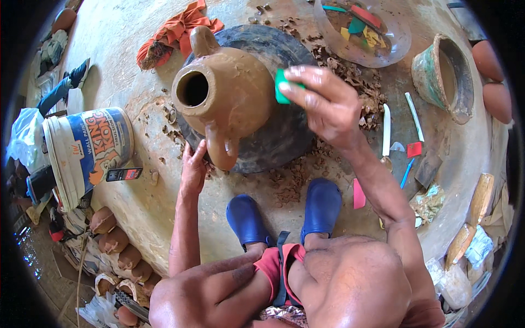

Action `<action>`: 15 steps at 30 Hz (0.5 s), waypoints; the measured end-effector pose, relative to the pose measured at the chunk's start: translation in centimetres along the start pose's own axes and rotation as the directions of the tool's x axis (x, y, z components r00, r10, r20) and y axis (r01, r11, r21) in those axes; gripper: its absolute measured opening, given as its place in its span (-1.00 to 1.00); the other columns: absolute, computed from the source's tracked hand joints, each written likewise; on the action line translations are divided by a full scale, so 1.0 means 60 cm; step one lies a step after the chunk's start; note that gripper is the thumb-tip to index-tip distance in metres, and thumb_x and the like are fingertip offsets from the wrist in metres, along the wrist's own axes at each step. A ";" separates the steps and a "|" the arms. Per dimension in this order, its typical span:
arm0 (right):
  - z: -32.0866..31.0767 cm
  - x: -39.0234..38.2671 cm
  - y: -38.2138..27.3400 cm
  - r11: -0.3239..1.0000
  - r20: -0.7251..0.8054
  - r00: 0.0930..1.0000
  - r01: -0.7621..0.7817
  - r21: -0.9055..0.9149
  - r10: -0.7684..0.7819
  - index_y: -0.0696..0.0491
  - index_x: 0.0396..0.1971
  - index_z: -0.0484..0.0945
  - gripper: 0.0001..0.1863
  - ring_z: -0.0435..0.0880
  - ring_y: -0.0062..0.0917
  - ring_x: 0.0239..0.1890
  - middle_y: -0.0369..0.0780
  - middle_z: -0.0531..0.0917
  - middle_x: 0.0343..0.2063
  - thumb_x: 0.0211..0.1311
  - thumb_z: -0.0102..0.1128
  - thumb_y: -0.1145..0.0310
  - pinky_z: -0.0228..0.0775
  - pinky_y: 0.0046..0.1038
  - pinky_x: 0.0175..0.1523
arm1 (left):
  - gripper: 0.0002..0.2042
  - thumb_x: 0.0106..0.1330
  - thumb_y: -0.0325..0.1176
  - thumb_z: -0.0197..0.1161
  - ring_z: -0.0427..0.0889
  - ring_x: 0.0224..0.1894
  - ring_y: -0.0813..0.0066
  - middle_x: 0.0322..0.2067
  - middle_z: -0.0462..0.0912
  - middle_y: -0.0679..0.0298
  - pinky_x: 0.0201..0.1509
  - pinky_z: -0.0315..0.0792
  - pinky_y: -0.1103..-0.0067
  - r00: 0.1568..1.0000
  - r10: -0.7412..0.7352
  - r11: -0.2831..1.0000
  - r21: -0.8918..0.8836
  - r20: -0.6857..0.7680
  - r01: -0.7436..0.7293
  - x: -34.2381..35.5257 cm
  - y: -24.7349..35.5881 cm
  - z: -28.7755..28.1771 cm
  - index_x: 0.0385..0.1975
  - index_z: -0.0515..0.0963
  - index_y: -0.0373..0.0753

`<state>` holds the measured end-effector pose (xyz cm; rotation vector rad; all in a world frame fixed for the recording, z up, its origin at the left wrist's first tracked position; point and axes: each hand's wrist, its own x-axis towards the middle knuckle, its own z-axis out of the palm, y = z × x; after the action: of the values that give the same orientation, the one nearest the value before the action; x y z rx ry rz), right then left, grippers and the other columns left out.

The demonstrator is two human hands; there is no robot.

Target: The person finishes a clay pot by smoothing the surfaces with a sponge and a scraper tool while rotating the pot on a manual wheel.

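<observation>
A right hand (331,106) pinches a small green piece (281,97) in its fingertips, just beside the wall of a brown, handled clay pot (240,90), which sits on a dark round wheel (270,145). The left hand (193,169) is at the wheel's near-left rim, thumb and forefinger slightly apart; whether it grips, I cannot tell from here. Bold lettering marks a white-and-blue bucket (68,158), left of the wheel, with a small dark device (124,174) beside it. Clay shavings (372,95) crowd the wheel's far-right edge; white strips (386,130) lie beyond.
</observation>
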<state>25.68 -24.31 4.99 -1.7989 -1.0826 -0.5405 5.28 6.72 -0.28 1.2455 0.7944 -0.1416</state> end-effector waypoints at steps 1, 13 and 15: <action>0.006 0.034 -0.003 1.000 -0.028 0.999 0.016 -0.025 -0.017 -0.03 -0.02 0.78 -0.52 0.77 -0.25 -0.01 -0.21 0.76 -0.05 -0.01 0.35 0.64 0.70 -0.23 0.08 | -0.61 0.61 -0.21 0.19 0.76 -0.23 0.58 -0.05 0.73 0.28 -0.33 0.63 0.62 0.999 0.051 0.998 0.042 0.019 -0.051 0.007 0.000 -0.009 0.31 0.37 -0.21; 0.030 -0.033 -0.057 0.990 -0.063 0.990 -0.129 -0.057 0.126 0.05 -0.05 0.78 -0.52 0.75 -0.19 -0.01 -0.14 0.74 -0.08 -0.06 0.29 0.66 0.67 -0.20 0.08 | -0.57 0.28 -0.50 0.41 0.57 -0.07 0.06 -0.07 0.61 -0.01 0.07 0.51 0.33 0.972 0.231 0.969 -0.096 0.046 -0.226 0.061 0.007 -0.019 0.17 0.57 -0.29; 0.018 -0.059 -0.068 0.980 0.094 0.976 -0.195 -0.041 0.198 0.07 -0.01 0.78 -0.49 0.77 -0.16 -0.05 -0.08 0.75 -0.09 -0.05 0.27 0.67 0.69 -0.17 0.07 | -0.59 0.31 -0.53 0.37 0.57 -0.07 0.14 -0.06 0.61 0.05 0.08 0.50 0.37 0.980 0.198 0.972 -0.127 0.006 -0.196 0.058 0.006 -0.014 0.17 0.58 -0.29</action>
<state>20.29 -24.19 3.90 -1.9512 -0.9512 -0.3548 7.60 8.66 -2.20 1.1942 0.6493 0.0572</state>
